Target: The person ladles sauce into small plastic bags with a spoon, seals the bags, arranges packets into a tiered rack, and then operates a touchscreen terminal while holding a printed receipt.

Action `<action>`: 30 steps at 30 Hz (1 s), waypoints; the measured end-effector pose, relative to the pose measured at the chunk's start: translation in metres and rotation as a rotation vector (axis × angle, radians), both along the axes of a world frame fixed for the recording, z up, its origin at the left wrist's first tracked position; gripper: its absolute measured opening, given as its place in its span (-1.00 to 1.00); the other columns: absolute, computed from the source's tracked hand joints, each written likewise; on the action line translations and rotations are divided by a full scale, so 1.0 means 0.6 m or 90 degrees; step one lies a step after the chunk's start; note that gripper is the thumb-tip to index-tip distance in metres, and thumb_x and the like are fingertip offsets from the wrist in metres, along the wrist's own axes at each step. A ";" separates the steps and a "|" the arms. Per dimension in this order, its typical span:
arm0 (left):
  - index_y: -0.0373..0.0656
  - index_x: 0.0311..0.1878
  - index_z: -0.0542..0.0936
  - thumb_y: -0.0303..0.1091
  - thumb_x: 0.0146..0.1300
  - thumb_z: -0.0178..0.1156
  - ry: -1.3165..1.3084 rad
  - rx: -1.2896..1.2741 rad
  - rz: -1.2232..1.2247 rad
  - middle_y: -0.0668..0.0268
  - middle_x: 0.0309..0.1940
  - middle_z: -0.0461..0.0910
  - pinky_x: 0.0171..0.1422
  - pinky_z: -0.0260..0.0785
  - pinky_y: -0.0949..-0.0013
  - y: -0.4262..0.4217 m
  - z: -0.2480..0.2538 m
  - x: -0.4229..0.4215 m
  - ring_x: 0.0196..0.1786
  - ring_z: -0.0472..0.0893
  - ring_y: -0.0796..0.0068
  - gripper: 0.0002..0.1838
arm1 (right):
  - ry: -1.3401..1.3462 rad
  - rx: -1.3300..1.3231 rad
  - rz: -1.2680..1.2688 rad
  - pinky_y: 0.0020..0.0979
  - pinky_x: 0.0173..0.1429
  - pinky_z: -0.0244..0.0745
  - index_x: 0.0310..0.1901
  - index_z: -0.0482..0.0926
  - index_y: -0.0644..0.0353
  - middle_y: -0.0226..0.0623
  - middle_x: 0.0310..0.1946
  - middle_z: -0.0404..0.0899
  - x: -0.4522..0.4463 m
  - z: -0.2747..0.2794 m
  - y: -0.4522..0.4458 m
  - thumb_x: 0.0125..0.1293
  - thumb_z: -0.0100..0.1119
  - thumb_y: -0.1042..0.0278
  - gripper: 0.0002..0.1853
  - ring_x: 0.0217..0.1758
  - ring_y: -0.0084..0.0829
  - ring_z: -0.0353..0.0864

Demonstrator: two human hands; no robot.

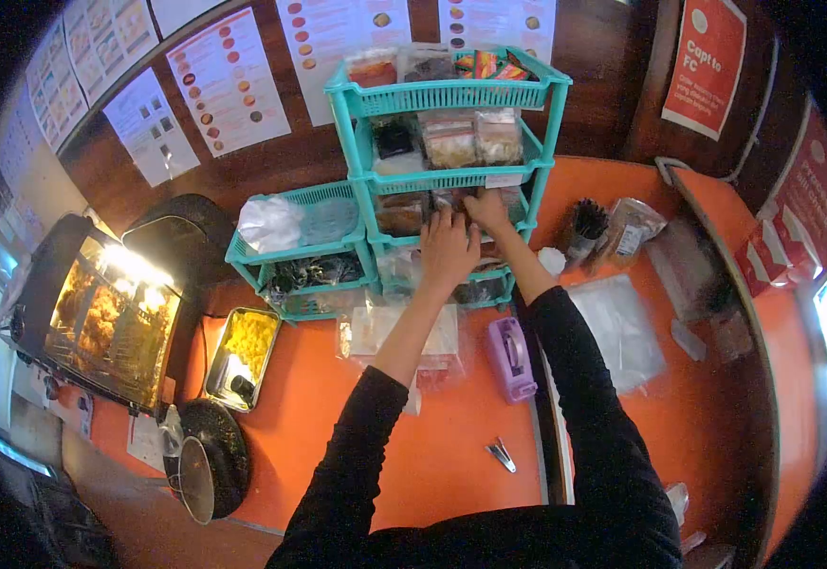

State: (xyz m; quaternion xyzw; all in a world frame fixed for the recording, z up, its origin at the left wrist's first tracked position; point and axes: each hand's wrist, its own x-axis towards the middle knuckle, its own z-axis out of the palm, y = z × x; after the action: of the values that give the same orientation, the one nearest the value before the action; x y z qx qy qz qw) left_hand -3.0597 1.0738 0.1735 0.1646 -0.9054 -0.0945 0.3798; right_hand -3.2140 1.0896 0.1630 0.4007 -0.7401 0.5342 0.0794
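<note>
A turquoise plastic rack (pixel 349 142) with several tiers of small plastic-wrapped packets stands in front of me. My left hand (pixel 449 248) is at the front of its third tier, fingers extended and slightly apart over the rim. Close beside it, my right hand (pixel 489 211) reaches into the same tier among dark sachets (pixel 401 214). Its fingertips are partly hidden, so I cannot tell what they grip. Packs of pale sachets (pixel 451 144) sit one tier higher. Below the hands, clear plastic packets (pixel 402 332) lie on the orange counter (pixel 357 474).
A lit glass warmer (pixel 115 318) with fried food stands left, beside a metal tray of yellow food (pixel 248 346) and a black pan (pixel 214 455). A purple tape dispenser (pixel 510 358) and nail clipper (pixel 501 455) lie right of centre. Clear bags (pixel 617 327) lie farther right.
</note>
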 end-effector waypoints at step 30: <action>-0.36 0.18 0.33 -0.41 0.26 0.02 0.147 0.261 -0.166 -0.13 0.16 0.30 0.32 0.16 0.08 0.139 -0.060 0.178 0.21 0.31 -0.09 -0.57 | -0.021 -0.237 -0.063 -0.38 0.03 0.43 -0.04 0.53 0.22 -0.24 -0.20 0.59 0.259 -0.045 0.222 0.38 0.01 0.25 -0.74 -0.10 -0.39 0.56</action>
State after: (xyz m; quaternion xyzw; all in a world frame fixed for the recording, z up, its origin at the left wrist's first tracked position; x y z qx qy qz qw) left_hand -2.9531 1.1572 0.1372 0.1081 -0.8317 -0.3420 0.4238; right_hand -3.0585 1.2228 0.1361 0.3335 -0.6486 0.6638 0.1657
